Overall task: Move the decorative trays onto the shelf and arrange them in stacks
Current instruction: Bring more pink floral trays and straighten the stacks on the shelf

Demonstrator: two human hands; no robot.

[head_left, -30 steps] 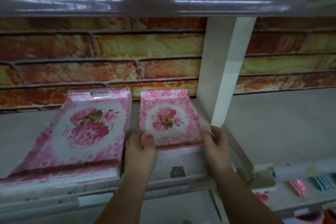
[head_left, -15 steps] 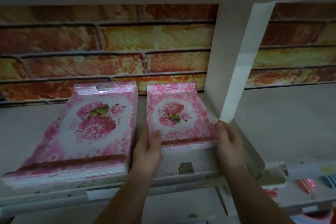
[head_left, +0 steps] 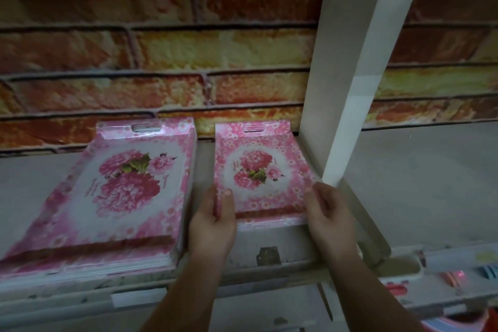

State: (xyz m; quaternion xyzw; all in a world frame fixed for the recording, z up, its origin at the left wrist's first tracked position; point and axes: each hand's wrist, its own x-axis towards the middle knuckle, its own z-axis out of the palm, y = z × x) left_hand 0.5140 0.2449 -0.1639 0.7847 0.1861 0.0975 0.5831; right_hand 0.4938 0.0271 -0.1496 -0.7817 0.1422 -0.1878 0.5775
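Both hands are grasping the small tray stack [head_left: 262, 178] on the shelf [head_left: 291, 248]: left hand [head_left: 213, 224] and right hand [head_left: 330, 213] clasping its near corners, beside the large tray stack [head_left: 107, 197].

Two stacks of pink floral trays lie flat on the grey shelf [head_left: 283, 248], side by side with a narrow gap between them. The large stack [head_left: 107, 197] is on the left. The small stack [head_left: 258, 170] lies just beside the white divider [head_left: 350, 89], its handle cutouts toward the brick wall.
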